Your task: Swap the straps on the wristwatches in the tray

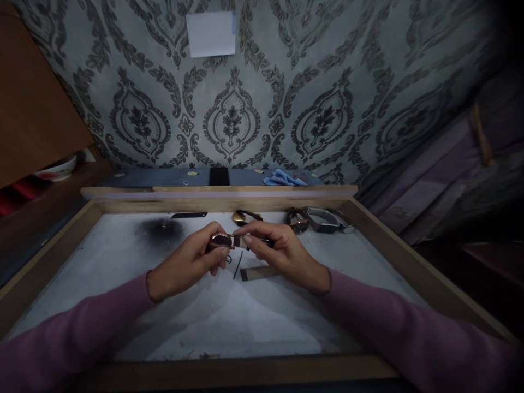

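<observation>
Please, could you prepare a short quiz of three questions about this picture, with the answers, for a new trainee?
1. Which hand holds the round case of the brown watch?
2. True or false: the blue cloth lies inside the wooden tray.
3. Near which side of the tray is the gold watch? A) left B) far C) near

Key: 1. The left hand. 2. False; it lies beyond the far edge. 3. B.

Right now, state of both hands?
Left hand: closed, gripping a round watch case.
Right hand: closed on a small dark-tipped piece at the watch's side, exact grip partly hidden.
</observation>
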Motion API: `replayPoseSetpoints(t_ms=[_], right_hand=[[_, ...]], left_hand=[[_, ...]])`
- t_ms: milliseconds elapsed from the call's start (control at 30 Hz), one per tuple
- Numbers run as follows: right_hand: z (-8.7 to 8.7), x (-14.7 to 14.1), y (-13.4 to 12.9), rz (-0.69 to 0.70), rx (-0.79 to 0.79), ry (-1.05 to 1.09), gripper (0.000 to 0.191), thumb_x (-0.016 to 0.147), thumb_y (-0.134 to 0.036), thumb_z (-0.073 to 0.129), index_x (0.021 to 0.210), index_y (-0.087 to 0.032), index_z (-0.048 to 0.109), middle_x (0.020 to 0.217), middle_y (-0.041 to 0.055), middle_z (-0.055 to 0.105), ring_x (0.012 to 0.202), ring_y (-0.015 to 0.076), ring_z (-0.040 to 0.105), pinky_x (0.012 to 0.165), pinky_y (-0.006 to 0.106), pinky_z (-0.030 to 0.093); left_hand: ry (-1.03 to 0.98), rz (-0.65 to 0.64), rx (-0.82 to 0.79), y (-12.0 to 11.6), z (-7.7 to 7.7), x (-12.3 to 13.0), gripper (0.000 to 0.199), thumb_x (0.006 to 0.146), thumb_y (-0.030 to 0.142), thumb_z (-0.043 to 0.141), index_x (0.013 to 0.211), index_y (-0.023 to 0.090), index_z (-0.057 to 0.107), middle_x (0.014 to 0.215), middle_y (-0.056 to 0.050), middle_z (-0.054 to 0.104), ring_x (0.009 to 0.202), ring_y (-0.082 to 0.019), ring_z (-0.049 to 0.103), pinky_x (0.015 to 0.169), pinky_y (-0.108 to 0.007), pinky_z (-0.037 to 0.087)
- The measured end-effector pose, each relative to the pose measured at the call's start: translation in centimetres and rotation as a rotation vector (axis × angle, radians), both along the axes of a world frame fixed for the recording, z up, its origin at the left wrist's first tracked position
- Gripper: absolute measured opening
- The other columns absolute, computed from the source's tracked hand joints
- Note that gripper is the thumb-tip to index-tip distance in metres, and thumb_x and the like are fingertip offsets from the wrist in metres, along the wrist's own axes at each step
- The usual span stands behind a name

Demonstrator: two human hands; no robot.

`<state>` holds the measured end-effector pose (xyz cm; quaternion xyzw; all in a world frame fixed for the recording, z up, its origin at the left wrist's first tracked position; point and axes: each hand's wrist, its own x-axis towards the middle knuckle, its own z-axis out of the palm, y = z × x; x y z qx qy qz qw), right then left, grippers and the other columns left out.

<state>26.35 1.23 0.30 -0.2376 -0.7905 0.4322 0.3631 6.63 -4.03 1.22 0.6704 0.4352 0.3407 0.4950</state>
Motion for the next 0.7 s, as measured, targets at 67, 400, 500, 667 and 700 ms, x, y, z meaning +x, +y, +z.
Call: replayPoseSetpoints(t_ms=[67, 400, 500, 667, 700], right_hand=[[0.0, 0.0, 0.0, -0.003, -0.003, -0.007, 0.024, 0.09, -0.03, 0.053, 0.096, -0.014, 0.069, 0.073, 0.0009, 0.061, 0.053, 0.0077, 0.042, 0.052, 0.021, 0.036], [-0.3, -0.1, 0.0, -0.028, -0.128, -0.026, 0.028, 0.089, -0.035, 0.055, 0.098, -0.013, 0.068, 0.059, -0.0032, 0.048, 0.053, 0.0087, 0.039, 0.049, 0.021, 0.032], [-0.4, -0.2, 0.0, -0.014, -0.148, -0.017, 0.027, 0.088, -0.034, 0.055, 0.096, -0.012, 0.068, 0.058, -0.0036, 0.048, 0.051, 0.0081, 0.037, 0.048, 0.021, 0.031], [-0.4, -0.3, -0.2, 0.0, -0.198, -0.003, 0.029, 0.088, -0.038, 0.056, 0.093, -0.012, 0.068, 0.058, -0.0041, 0.046, 0.05, 0.0078, 0.035, 0.048, 0.021, 0.029], [-0.4, -0.3, -0.2, 0.003, -0.209, -0.003, 0.029, 0.088, -0.038, 0.056, 0.093, -0.012, 0.068, 0.058, -0.0042, 0.045, 0.05, 0.0077, 0.034, 0.049, 0.021, 0.029]], left_hand=[[-0.012, 0.0, -0.007, 0.0, 0.0, 0.0, 0.018, 0.09, 0.033, 0.05, 0.082, 0.02, 0.042, 0.068, 0.003, 0.054, 0.054, -0.007, 0.047, 0.05, -0.022, 0.036], [-0.003, 0.026, -0.015, 0.0, -0.6, 0.0, 0.017, 0.09, 0.033, 0.05, 0.085, 0.019, 0.043, 0.069, 0.003, 0.055, 0.055, -0.008, 0.048, 0.05, -0.021, 0.036], [-0.008, 0.036, -0.032, 0.0, -0.8, 0.0, 0.016, 0.09, 0.032, 0.049, 0.084, 0.019, 0.043, 0.069, 0.003, 0.055, 0.055, -0.008, 0.048, 0.049, -0.02, 0.035], [-0.04, 0.03, -0.096, 0.1, -1.0, 0.1, 0.02, 0.089, 0.036, 0.051, 0.082, 0.019, 0.042, 0.068, 0.003, 0.056, 0.053, -0.008, 0.049, 0.046, -0.02, 0.033], [-0.048, 0.031, -0.108, 0.1, -1.1, 0.1, 0.021, 0.089, 0.036, 0.052, 0.082, 0.019, 0.042, 0.068, 0.003, 0.056, 0.053, -0.008, 0.049, 0.046, -0.02, 0.032]])
